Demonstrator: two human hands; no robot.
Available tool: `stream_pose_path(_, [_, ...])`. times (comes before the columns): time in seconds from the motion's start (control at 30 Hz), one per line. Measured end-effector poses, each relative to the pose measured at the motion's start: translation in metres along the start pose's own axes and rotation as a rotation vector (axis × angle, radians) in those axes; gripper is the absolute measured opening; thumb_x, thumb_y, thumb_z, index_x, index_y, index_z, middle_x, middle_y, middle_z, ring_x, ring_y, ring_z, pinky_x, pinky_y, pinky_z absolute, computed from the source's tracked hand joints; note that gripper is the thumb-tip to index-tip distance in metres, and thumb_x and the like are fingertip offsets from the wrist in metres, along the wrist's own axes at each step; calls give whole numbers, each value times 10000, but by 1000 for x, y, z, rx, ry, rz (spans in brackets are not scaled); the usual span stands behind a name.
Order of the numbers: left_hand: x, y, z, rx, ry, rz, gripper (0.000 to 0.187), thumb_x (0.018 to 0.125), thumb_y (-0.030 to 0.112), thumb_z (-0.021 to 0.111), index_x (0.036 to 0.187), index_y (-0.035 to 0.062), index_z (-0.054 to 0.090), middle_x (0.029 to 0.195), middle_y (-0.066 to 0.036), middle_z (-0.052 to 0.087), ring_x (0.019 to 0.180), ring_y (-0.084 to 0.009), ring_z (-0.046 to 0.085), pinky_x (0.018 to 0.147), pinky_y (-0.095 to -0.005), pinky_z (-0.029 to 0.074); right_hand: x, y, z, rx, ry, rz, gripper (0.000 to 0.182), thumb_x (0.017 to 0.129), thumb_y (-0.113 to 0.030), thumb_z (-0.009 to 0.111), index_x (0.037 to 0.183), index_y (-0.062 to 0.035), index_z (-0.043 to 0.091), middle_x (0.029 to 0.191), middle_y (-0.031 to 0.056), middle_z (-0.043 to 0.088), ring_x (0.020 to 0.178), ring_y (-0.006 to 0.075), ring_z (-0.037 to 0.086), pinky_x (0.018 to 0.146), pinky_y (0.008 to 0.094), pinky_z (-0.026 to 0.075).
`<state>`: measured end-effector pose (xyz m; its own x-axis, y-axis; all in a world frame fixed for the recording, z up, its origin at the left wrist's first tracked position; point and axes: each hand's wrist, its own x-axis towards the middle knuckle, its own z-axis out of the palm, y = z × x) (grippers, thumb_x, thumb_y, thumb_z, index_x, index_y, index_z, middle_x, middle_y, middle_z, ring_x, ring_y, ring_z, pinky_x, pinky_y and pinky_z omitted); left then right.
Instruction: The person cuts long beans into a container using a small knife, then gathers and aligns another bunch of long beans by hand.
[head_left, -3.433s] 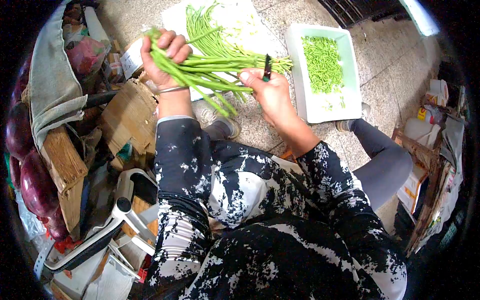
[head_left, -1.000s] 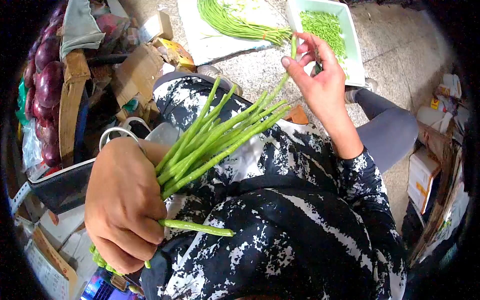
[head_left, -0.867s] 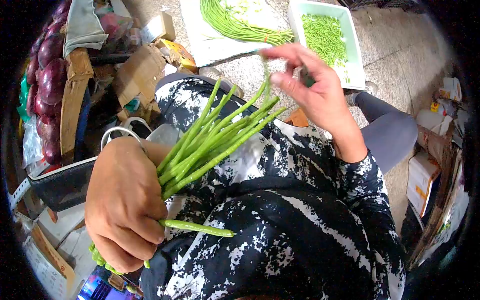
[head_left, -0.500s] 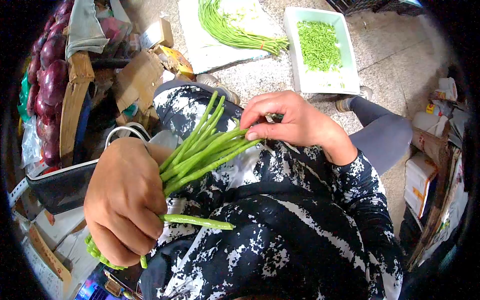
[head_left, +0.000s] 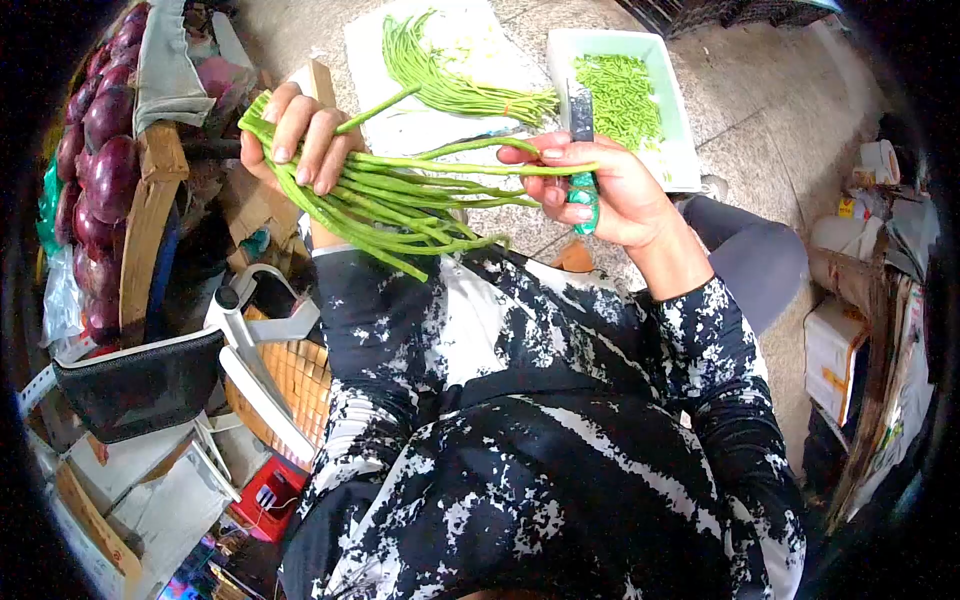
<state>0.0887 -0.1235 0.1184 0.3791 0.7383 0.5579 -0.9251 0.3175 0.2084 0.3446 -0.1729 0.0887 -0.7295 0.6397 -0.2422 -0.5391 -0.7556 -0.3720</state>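
My left hand (head_left: 305, 140) is wrapped round a bunch of long green beans (head_left: 390, 205), whose loose ends point right. My right hand (head_left: 610, 190) holds a knife (head_left: 582, 130) with a green handle, its blade pointing up and away from me. Its thumb and fingers also touch the tip of one long bean from the bunch. Beyond my hands, more long beans (head_left: 440, 75) lie on a white sheet (head_left: 368, 50). Cut bean pieces (head_left: 618, 100) fill part of a white box (head_left: 683, 150).
Bags of red onions (head_left: 108, 180) hang at the left beside a wooden post (head_left: 150, 220). A chair (head_left: 140, 385) with a dark mesh part and a red box (head_left: 270, 498) are at lower left. Cartons (head_left: 832, 360) stand at the right. A dark crate (head_left: 690, 15) is at the top.
My left hand has moved up and away from me with the bunch, which now fans out to the right. The knife now shows in my right hand, which has shifted slightly up.
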Motion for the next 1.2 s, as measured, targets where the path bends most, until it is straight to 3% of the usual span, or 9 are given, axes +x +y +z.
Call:
stream_pose_path(0.3, [0, 0, -7, 0, -8, -15, 221, 823, 230, 509, 890, 51, 399, 683, -26, 470, 530, -139, 472, 423, -242, 433, -6, -3, 10, -120, 133, -18, 240, 828, -162, 490, 930, 46, 552, 1040, 194, 547, 677, 145, 561, 473, 168, 469])
stream_pose_path(0.37, [1, -5, -7, -31, -6, -10, 227, 820, 232, 511, 892, 53, 393, 674, -27, 464, 517, -135, 463, 423, -245, 433, -4, -1, 14, -344, 280, -116, 294, 788, -218, 555, 937, 34, 579, 787, 101, 614, 503, 41, 484, 365, 128, 363])
stream_pose_path(0.53, [5, -8, 1, 77, 36, -24, 222, 820, 234, 501, 880, 60, 378, 658, -20, 453, 505, -129, 456, 401, -236, 430, 1, 11, -6, -1299, 380, -414, 167, 734, -139, 596, 800, 7, 643, 723, 58, 617, 643, 62, 524, 610, 213, 426])
stream_pose_path(0.7, [2, -20, 1, 388, 186, -70, 212, 820, 234, 481, 880, 52, 390, 652, -11, 439, 471, -101, 418, 360, -219, 399, 31, 26, -37, -777, 546, -429, 134, 727, -112, 579, 740, 14, 621, 655, 34, 589, 604, 73, 512, 512, 202, 393])
stream_pose_path(0.77, [3, -29, 0, 436, 247, -112, 203, 827, 222, 470, 893, 42, 402, 641, -9, 416, 454, -98, 395, 346, -211, 381, 45, 30, -57, -225, 749, -259, 118, 731, -109, 570, 705, 3, 597, 608, 23, 561, 524, 90, 479, 421, 204, 337])
stream_pose_path(0.9, [1, -23, 1, 370, 278, -34, 239, 836, 244, 463, 931, 26, 434, 659, -10, 408, 474, -102, 391, 362, -203, 375, 52, 47, -161, -459, 1128, -77, 126, 701, -120, 618, 683, 1, 587, 587, 28, 548, 431, 104, 444, 380, 232, 308])
stream_pose_path(0.97, [0, -23, 1, 481, 449, -76, 222, 838, 250, 465, 908, 41, 448, 666, -3, 400, 489, -99, 393, 366, -203, 376, 61, 43, -182, -705, 1139, -25, 128, 693, -127, 628, 710, -6, 589, 611, 32, 557, 447, 96, 456, 390, 234, 317])
stream_pose_path(1.1, [-3, -35, -3, 675, 599, -172, 213, 811, 241, 507, 937, 74, 464, 662, -21, 406, 486, -109, 413, 359, -222, 381, 84, -17, -75, -882, 602, -421, 336, 689, -236, 679, 914, -7, 581, 714, 42, 593, 523, 72, 491, 411, 215, 332])
stream_pose_path(1.2, [8, -49, 4, 831, 664, -244, 330, 749, 229, 593, 1003, 61, 465, 642, -51, 443, 454, -132, 447, 352, -248, 389, 79, -40, -6, -792, 523, -591, 406, 765, -339, 607, 989, -2, 569, 740, 30, 599, 561, 60, 485, 405, 189, 313])
